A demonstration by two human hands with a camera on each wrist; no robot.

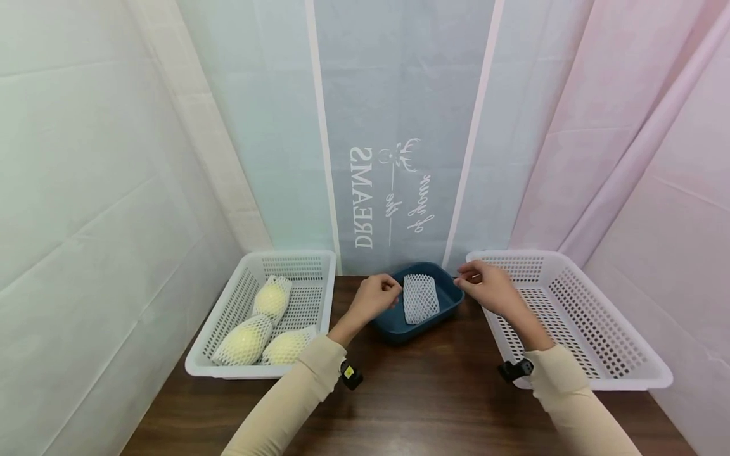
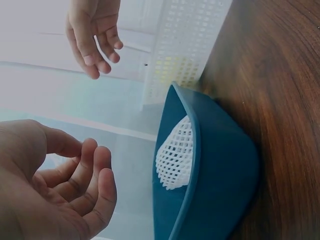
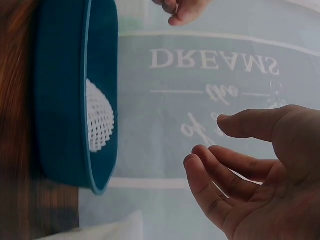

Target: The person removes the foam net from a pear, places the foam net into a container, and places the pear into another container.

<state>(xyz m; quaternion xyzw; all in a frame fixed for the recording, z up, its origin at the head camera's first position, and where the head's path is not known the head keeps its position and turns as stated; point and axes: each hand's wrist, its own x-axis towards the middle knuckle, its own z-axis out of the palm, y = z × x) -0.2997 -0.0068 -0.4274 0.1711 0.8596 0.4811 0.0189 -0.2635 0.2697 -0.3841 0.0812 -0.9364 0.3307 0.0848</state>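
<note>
A white foam net sleeve [image 1: 421, 299] lies in a dark blue basin [image 1: 393, 327] between the two hands. The left hand [image 1: 373, 299] hovers over the basin's left side, fingers loosely bent and holding nothing. At the opposite side is the right hand [image 1: 487, 288], near the basin's right rim, its fingers relaxed and apart from the thumb. In the left wrist view the net [image 2: 176, 155] shows inside the basin [image 2: 220, 150], apart from the left hand [image 2: 65, 185]. The right wrist view shows the right hand [image 3: 255, 170] with nothing in its grasp.
On the left, a white plastic basket [image 1: 196, 366] holds three pale yellow round items [image 1: 245, 342] in foam nets. Another white basket [image 1: 639, 380] stands on the right. Both rest on a dark wooden table [image 1: 422, 405] before a printed curtain [image 1: 399, 95].
</note>
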